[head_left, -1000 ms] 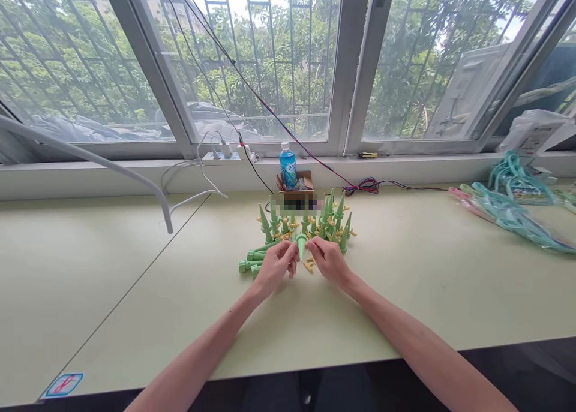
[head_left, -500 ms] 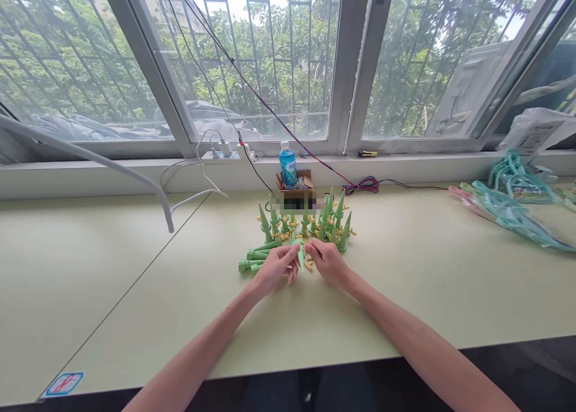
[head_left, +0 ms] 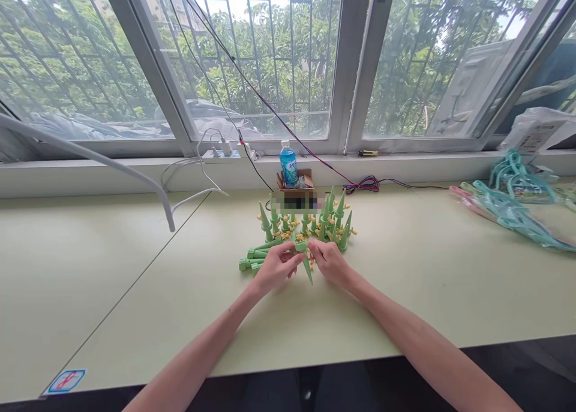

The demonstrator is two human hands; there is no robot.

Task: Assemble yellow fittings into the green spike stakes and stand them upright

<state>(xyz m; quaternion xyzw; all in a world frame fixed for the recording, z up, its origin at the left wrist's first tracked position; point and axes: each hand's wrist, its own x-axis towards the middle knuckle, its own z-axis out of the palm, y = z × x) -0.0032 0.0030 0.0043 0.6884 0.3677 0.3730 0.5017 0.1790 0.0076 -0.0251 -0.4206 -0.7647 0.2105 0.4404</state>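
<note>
My left hand grips a green cone-shaped spike, its tip pointing down toward me and its wide cap near my fingertips. Close on the right, my right hand is closed with its fingertips at the cap; whatever is between them is too small to make out. Several green spikes with yellow valves stand upright behind my hands. Beside my left hand, more green spikes lie flat in a small pile. A few yellow pieces rest beneath the held spike, partly hidden.
A blue bottle stands at a small cardboard box near the window. Bundled cable lies to its right. Bagged teal hangers are at the far right. A white pipe crosses the left side above the table.
The held spike has turned so its cap shows more and its tip points further down and right. My hands have stayed nearly in place, the left fingers shifting slightly.
</note>
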